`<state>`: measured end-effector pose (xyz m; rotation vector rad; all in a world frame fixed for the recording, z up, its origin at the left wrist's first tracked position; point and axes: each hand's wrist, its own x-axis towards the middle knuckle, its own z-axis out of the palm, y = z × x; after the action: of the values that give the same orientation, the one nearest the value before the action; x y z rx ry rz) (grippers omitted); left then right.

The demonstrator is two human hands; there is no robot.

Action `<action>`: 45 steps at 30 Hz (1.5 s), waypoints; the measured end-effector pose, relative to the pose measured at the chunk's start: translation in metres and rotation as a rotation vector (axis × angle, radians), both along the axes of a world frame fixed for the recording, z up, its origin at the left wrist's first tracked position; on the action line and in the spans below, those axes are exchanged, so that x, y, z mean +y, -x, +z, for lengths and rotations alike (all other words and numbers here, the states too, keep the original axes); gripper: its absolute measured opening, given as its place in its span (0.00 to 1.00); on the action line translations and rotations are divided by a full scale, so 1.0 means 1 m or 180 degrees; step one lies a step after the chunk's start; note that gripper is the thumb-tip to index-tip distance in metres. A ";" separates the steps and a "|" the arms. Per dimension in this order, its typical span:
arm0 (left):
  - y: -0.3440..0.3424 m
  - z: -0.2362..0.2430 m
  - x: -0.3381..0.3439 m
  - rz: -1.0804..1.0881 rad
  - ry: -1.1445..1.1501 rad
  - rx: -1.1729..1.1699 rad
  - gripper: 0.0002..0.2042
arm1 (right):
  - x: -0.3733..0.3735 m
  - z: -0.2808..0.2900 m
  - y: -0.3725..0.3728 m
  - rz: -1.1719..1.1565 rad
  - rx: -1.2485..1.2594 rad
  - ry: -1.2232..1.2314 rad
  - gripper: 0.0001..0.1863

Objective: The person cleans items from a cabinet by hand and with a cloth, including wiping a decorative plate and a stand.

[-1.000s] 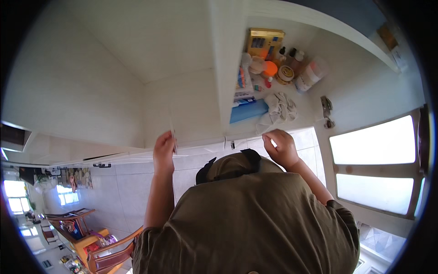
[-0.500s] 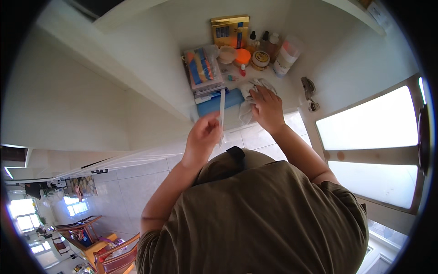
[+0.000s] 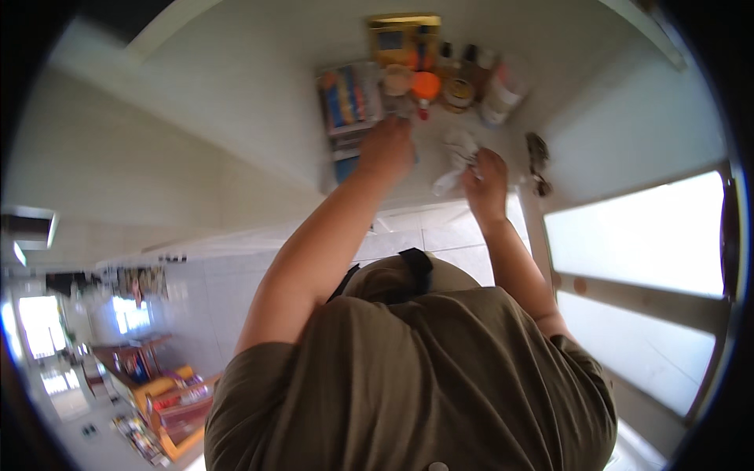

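My left hand [image 3: 387, 147] reaches over a light blue case [image 3: 346, 168] on the cabinet shelf. Its fingertips are by some small items in front of a round beige-lidded jar [image 3: 397, 80]; blur hides whether they grip anything. Pinched in my right hand [image 3: 488, 179] is a crumpled white cloth [image 3: 459, 149], partly resting on the shelf. Left of my left hand is a clear box with colourful contents [image 3: 345, 98]. Beyond it are an orange-lidded jar [image 3: 426, 85] and a small red bottle [image 3: 424, 113].
A gold box [image 3: 393, 39] stands at the back of the shelf. Beside it are a gold-lidded jar [image 3: 457, 93], dark-capped bottles [image 3: 474, 69] and a white bottle [image 3: 500, 104]. An open cabinet door with bright panes [image 3: 636, 235] and a metal hinge [image 3: 537, 161] lies right.
My left hand has moved forward onto the shelf items; the white strip it held no longer shows. My right hand has drawn slightly right and nearer, pulling the white cloth.
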<state>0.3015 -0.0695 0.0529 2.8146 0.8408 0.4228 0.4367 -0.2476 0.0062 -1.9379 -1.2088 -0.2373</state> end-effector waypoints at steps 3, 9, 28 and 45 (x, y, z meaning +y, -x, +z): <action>-0.002 -0.007 0.000 -0.0165 -0.0263 0.0020 0.08 | -0.014 -0.017 -0.001 -0.0084 0.0361 -0.0189 0.19; 0.037 -0.006 -0.037 -0.0510 -0.0069 -0.0849 0.10 | -0.027 0.001 0.015 -0.0119 0.3933 -0.1415 0.17; 0.465 -0.148 -0.084 0.1109 0.1805 -0.0888 0.08 | 0.095 0.044 0.292 0.0712 0.2781 -0.0591 0.14; 0.562 -0.139 -0.032 0.2334 0.1984 -0.0723 0.09 | 0.349 0.024 0.235 -0.1455 -0.1089 0.2234 0.26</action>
<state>-0.2608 -0.1015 -0.0865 1.7986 1.5980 0.4531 0.2015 0.1012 0.0299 -2.8815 -1.1302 -0.4372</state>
